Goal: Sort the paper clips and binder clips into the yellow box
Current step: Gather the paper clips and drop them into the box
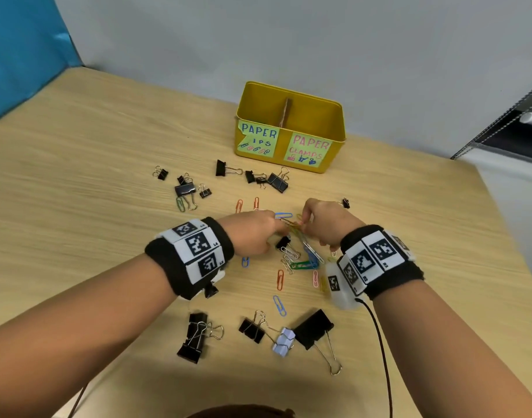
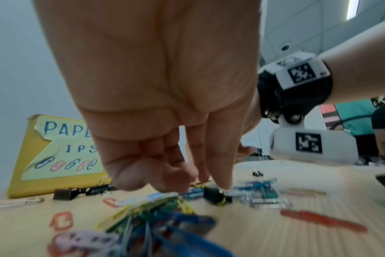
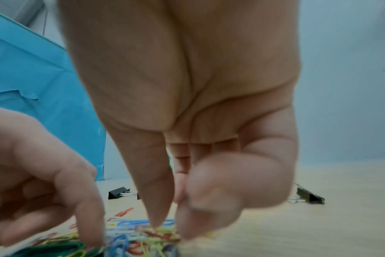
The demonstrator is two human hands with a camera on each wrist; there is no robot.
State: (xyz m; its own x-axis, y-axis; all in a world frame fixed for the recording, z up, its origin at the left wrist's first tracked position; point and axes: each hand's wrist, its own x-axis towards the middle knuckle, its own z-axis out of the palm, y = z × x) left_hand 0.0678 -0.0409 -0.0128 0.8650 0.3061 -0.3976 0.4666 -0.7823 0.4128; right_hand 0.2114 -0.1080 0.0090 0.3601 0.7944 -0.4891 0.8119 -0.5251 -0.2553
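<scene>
The paper clips (image 1: 301, 251) lie in a tangled pile on the table (image 1: 92, 164), between my hands and well in front of the yellow box (image 1: 290, 128). My left hand (image 1: 252, 233) and right hand (image 1: 325, 224) both pinch clips at the far edge of the pile. I think it is best to shake out loose clips slowly, so the small binder clip (image 1: 283, 242) in the pile does not come along.

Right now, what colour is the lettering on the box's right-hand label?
Pink lettering on a pale green note, stuck on the yellow box; the head view shows it best.
</scene>
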